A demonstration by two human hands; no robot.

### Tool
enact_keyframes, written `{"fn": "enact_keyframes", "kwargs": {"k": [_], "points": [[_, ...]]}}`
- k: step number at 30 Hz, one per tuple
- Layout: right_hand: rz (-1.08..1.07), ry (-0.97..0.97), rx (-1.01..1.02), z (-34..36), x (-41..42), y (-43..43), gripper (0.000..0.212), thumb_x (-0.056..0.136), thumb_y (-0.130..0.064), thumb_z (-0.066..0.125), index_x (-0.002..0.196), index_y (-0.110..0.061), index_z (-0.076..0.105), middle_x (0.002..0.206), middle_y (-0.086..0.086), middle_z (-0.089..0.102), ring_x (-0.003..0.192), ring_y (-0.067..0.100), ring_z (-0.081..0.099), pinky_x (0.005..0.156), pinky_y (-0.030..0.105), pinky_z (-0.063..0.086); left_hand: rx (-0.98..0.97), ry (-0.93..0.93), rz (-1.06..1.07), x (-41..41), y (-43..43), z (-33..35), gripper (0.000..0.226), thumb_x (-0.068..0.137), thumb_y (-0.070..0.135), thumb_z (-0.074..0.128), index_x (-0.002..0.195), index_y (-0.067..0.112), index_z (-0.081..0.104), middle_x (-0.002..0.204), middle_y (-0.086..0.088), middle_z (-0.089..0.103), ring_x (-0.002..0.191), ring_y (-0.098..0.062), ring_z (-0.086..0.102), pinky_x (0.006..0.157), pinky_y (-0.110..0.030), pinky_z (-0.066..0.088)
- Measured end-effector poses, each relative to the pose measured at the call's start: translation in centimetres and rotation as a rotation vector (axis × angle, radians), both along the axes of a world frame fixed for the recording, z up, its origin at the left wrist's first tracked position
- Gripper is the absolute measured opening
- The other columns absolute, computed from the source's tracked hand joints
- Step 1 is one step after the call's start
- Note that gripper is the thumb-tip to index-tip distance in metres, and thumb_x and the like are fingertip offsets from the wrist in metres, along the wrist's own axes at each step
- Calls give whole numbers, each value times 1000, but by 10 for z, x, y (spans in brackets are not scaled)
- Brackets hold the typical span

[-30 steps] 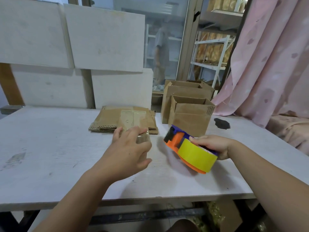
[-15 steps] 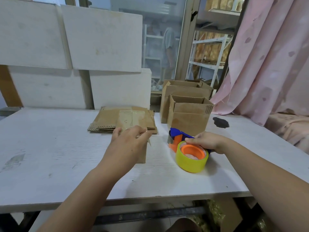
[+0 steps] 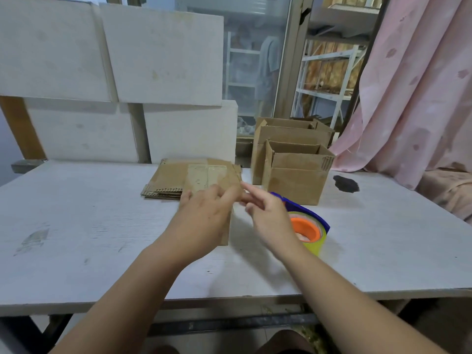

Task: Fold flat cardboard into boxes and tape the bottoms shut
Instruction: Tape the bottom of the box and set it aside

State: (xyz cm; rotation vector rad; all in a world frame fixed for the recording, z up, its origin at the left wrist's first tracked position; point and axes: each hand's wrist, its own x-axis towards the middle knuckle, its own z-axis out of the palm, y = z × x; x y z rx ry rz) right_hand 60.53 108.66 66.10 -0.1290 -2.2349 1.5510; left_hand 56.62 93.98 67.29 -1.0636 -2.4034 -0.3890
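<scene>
Your left hand [image 3: 204, 215] seemed to grip the small box [image 3: 226, 233] mid-frame; your right hand [image 3: 267, 215] was open beside the tape roll [image 3: 306, 228]; you needed to hold steady and press tape flat.

Yellow tape roll [image 3: 318, 245], orange core; pink curtain [image 3: 413, 85].

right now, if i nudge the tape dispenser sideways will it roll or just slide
It probably slides: the tape dispenser lies on its side, orange hub up, so the roll's flat face rests on the table. It is likely light, with a plastic frame and hollow hub. Its blue frame sticks out, so it may pivot.
</scene>
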Motion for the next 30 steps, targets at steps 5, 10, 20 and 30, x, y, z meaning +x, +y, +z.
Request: {"fn": "enact_keyframes", "kwargs": {"k": [5, 10, 20, 30], "points": [[3, 17, -247, -30, 6, -35, 56, 92, 15, 36, 135, -19, 50, 118, -21, 58, 103, -12, 56, 95, 10, 42, 90, -99, -13, -5, -4, 2, 55, 85, 2, 46, 133, 23, 30, 120, 8, 60, 103, -16, 58, 91, -31, 33], [-74, 4, -142, -45, 12, -29, 65, 90, 11, 35, 145, -22, 38, 137, -20, 44, 133, 0, 40, 109, 17, 29, 103, -105, 35, -6, -1, -3, 56, 87, -2, 45, 134, 26, 31, 122, 13, 61, 94, -15, 58, 93, -27, 29], [-52, 132, -41, -15, 2, -11, 54, 96, 4, 37, 143, -23, 42, 127, -15, 57, 117, -2, 54, 102, 15, 39, 151, -184, -25, -3, -7, 2, 52, 93, 2, 42, 138, 26, 34, 126, 16, 58, 106, -11, 57, 105, -33, 30], [106, 224, 448, -9, -9, 4, 37, 94, 3, 48, 118, -16, 69, 123, -18, 54, 116, -15, 41, 98, 5, 35, 804, -357, 42, -16, -52, -8, 51, 89, -9, 44, 93, 38, 61, 104, 22, 57, 88, 4, 56, 75, -2, 38]]}}
